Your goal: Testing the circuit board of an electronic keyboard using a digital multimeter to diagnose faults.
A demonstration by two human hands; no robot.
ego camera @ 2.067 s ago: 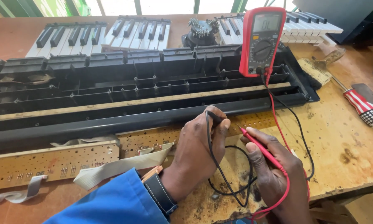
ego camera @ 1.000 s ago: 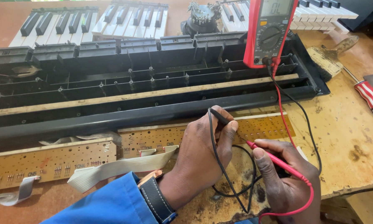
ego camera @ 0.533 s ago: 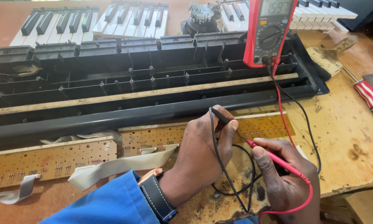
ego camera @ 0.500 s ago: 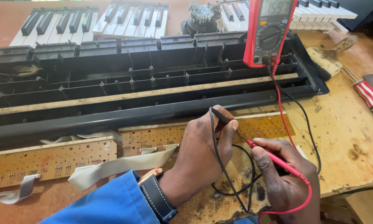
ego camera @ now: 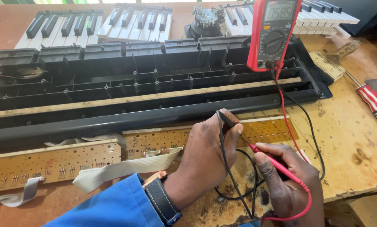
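Note:
My left hand [ego camera: 207,157] pinches a black test probe [ego camera: 228,120] and presses its tip onto a long tan circuit board [ego camera: 155,145]. My right hand [ego camera: 287,180] grips a red test probe [ego camera: 270,159], its tip touching the same board just right of the black one. Red and black leads run up to a red multimeter [ego camera: 273,33] that leans upright against the black keyboard chassis [ego camera: 146,90], its screen lit. A second tan board [ego camera: 50,162] lies to the left, joined by a pale ribbon cable [ego camera: 121,168].
Loose blocks of white and black piano keys [ego camera: 96,27] lie at the back of the worn wooden bench [ego camera: 356,138]. A screwdriver with a striped handle [ego camera: 375,101] and a brush [ego camera: 331,63] rest at the right. The bench edge runs close by my right hand.
The view has shifted slightly since two seconds ago. Both hands hold their probes on the board in nearly the same spot as half a second ago.

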